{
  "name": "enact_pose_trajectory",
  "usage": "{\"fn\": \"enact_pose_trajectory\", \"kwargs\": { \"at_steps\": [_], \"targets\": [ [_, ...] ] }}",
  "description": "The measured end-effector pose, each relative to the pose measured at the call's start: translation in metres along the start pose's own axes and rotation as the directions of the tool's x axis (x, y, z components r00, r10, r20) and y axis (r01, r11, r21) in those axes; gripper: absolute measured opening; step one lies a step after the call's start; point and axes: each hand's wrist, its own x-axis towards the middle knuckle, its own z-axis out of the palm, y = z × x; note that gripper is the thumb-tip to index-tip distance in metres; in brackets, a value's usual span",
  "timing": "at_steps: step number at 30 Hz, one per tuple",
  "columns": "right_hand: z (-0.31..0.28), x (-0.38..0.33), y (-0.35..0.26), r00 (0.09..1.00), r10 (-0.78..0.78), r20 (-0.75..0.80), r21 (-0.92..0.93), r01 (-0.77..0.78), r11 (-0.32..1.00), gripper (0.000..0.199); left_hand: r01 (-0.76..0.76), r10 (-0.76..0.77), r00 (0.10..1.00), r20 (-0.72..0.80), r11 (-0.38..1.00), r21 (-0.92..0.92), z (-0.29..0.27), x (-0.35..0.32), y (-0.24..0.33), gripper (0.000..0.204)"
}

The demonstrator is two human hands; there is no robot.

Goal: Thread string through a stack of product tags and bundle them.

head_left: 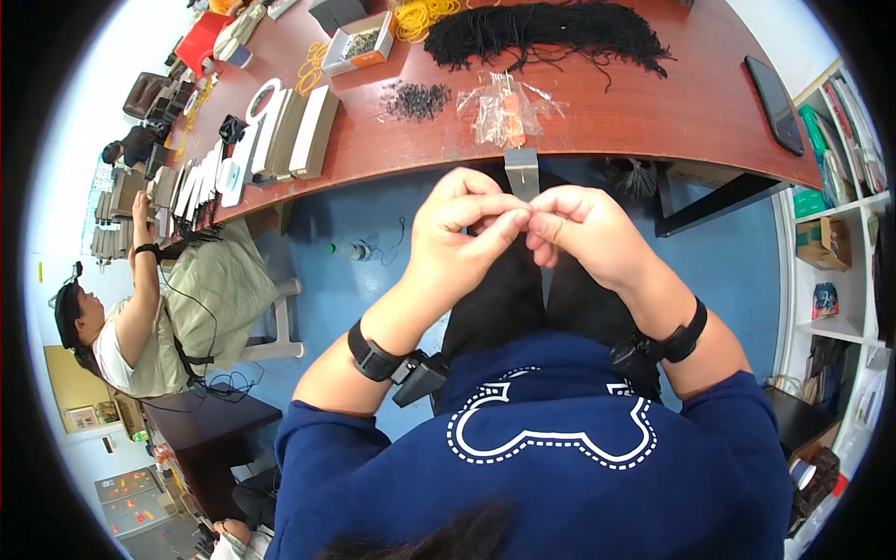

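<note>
The left hand (467, 222) and right hand (588, 233) meet at the fingertips, thumbs and index fingers pinched narrow; whatever may lie between them is too small to make out, so I cannot say what they hold. They sit just off the front edge of the reddish-brown wooden worktop (686, 117), right below the grey flat metal plate (525, 177) that juts from that edge. The likeliest trouble is a dropped piece: with the pinch over the gap, anything tiny slipping from the fingertips would probably fall past the worktop toward the lap or the blue floor (341, 201). A hand lifting or turning carelessly could knock the plate, whose hold on the edge cannot be judged. Behind it, the crumpled clear plastic bag (490, 117) could snag a finger and be dragged, perhaps scattering the loose heap of small black pieces (415, 101) nearby. Stray strands of the long black cord bundle (551, 35) might tangle if pulled hastily.
</note>
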Motion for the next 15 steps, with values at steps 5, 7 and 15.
{"fn": "enact_pose_trajectory", "kwargs": {
  "at_steps": [5, 7, 15],
  "targets": [
    [-0.017, -0.016, 0.008, 0.984, -0.134, -0.121, -0.309, 0.091, 0.947, 0.013, -0.023, 0.138, 0.972, -0.192, 0.864, 0.503, -0.061, 0.056, -0.05, 0.007],
    [-0.022, -0.021, 0.011, 0.99, -0.083, -0.11, -0.276, 0.05, 0.96, 0.012, 0.016, 0.169, 0.963, -0.209, 0.74, 0.672, -0.097, 0.076, -0.081, 0.01],
    [-0.02, -0.023, 0.016, 0.997, -0.013, -0.07, -0.144, 0.003, 0.99, 0.012, -0.031, 0.134, 0.99, -0.052, 0.553, 0.833, -0.115, 0.096, -0.097, 0.009]
  ]
}}
